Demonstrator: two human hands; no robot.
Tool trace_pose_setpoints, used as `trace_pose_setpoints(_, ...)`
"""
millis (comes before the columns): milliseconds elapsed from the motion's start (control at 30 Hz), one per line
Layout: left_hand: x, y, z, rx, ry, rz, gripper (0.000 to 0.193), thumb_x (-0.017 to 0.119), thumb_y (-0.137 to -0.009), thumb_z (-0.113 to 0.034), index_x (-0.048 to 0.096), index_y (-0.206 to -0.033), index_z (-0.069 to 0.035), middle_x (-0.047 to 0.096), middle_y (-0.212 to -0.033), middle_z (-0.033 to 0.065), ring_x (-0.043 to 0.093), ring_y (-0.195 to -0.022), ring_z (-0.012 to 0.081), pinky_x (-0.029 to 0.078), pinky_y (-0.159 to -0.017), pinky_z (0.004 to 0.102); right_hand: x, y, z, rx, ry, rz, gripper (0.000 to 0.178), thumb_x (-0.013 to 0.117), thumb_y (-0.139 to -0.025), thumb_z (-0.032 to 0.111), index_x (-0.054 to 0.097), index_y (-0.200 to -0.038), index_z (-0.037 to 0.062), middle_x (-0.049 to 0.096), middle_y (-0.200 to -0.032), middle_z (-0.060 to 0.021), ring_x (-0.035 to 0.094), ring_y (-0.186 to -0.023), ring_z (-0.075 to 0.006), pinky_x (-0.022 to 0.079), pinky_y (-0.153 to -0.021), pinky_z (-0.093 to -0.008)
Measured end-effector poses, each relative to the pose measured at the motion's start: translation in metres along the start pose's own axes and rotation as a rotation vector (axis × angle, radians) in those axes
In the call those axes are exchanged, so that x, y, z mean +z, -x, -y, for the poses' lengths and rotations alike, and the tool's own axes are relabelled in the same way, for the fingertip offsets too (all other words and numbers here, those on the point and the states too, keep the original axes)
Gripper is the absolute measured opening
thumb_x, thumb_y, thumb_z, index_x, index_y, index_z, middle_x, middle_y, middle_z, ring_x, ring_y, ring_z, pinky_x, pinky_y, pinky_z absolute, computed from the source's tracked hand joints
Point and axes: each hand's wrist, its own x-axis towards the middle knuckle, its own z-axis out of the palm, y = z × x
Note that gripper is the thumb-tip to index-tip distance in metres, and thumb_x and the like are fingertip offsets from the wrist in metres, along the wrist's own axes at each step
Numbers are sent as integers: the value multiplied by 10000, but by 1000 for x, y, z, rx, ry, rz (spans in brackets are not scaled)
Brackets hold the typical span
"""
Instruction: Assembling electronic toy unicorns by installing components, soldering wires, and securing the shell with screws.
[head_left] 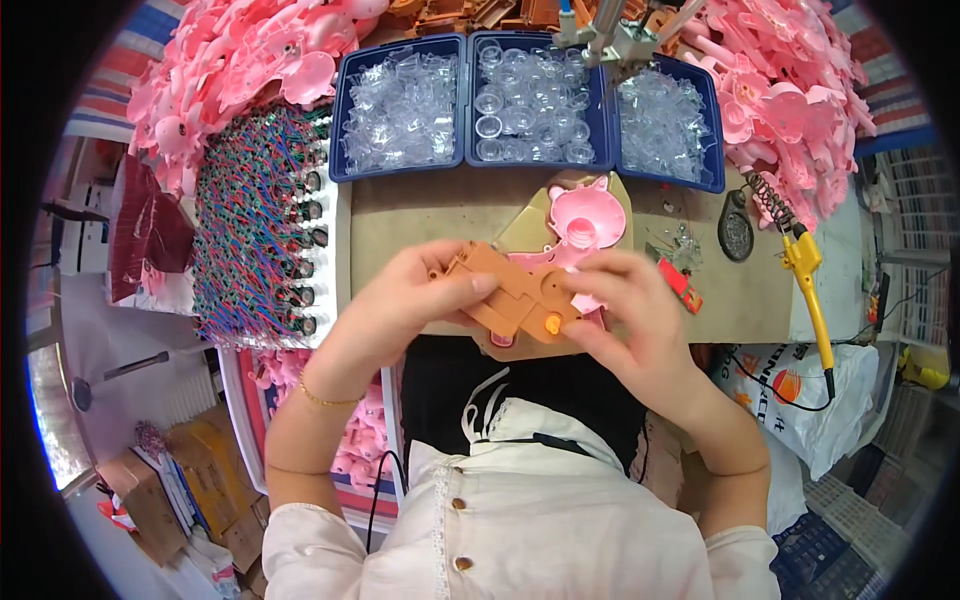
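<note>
Widest free patch is found on the bench (410,215), between the wire bundles (250,220) and the pink shell (590,215); a hand could be passed there. Forward path is blocked by the row of blue bins (540,166), overhung at right by a metal fixture (605,45). Middle is taken up by left hand (405,295), right hand (640,310) and brown housing (490,290). A smaller gap is left between red part (680,287) and soldering iron (805,265), bounded farther forward by a black oval piece (735,228).
</note>
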Motion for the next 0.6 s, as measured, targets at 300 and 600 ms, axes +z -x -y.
trace_pose_setpoints(300, 2, -17, -6, 7, -200, -35, 394, 567, -915, -332, 614, -1040, 39, 655, -883, 72, 632, -783, 119, 502, -687, 249, -6, -17, -4, -560, 532, 162, 238, 772, -656, 125, 672, -870, 94, 607, -873, -7, 553, -810, -205, 426, -692, -345)
trace_pose_setpoints(600, 26, -5, 31, 219, 134, -164, 369, 663, -860, -123, 495, -1159, 13, 595, -1051, 70, 578, -957, 105, 485, -810, 259, -5, -12, -15, -578, 839, -208, 243, 775, -643, 126, 659, -853, 92, 605, -863, -1, 537, -792, -207, 404, -715, -366)
